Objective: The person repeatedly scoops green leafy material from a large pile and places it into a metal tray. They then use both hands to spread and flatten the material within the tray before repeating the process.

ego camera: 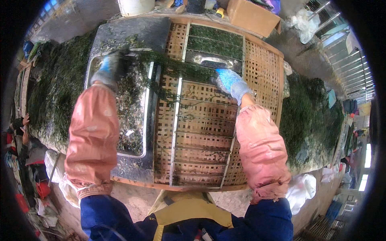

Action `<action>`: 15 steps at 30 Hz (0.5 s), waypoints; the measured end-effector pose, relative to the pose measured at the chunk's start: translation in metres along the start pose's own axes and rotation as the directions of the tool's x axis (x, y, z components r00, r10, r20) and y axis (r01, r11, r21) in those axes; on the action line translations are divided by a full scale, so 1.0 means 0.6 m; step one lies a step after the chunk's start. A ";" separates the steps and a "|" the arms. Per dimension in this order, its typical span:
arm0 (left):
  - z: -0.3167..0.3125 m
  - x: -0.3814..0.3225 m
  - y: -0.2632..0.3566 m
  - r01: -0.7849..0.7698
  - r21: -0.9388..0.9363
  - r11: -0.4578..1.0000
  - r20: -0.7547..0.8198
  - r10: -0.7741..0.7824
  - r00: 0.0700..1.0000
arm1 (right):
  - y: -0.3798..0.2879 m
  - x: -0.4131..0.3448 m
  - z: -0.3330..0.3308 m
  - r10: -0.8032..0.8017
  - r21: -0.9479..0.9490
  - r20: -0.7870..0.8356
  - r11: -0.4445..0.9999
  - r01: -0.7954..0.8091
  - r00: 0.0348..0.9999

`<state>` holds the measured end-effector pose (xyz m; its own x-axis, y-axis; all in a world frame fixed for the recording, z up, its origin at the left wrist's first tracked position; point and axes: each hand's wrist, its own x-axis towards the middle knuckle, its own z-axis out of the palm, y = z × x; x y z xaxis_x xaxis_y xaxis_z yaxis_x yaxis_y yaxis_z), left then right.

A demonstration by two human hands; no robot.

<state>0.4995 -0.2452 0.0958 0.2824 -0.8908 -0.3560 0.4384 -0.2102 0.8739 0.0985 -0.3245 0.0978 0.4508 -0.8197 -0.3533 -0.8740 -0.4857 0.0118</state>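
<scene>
My left hand, in a blue-and-grey work glove and blurred, is over a metal-rimmed tray of dark green and pale scraps. Its fingers and any hold are unclear. A band of dark green, seaweed-like strands runs from there across to a metal frame with crossbars. My right hand, in a blue-coated glove, touches the strands in one slot; whether it grips them cannot be told. Just beyond lies a metal piece with a curved handle. The farthest slots hold packed green material. Under the frame is a woven lattice mat.
Large heaps of green strands lie left and right. A white bucket and cardboard box stand at the far edge. Another person's hands show at far left. White bags hang below the table.
</scene>
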 end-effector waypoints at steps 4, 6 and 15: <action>-0.008 -0.061 0.050 -0.158 0.219 0.963 -0.199 0.203 0.959 | 0.024 -0.021 -0.007 0.033 -0.001 0.004 0.999 -0.033 0.999; 0.012 -0.096 0.034 -0.348 0.361 0.865 -0.159 0.425 0.891 | 0.034 -0.027 -0.007 0.031 0.026 -0.023 0.999 -0.031 0.999; 0.261 -0.184 -0.253 -0.678 0.619 -0.397 0.777 0.437 0.453 | 0.053 -0.027 -0.014 0.014 0.075 0.010 0.997 -0.015 1.000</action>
<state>0.2682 -0.1780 0.0541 -0.3435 -0.8087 0.4775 -0.8935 0.4380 0.0993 0.0649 -0.3290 0.1117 0.4364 -0.8235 -0.3624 -0.8918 -0.4494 -0.0528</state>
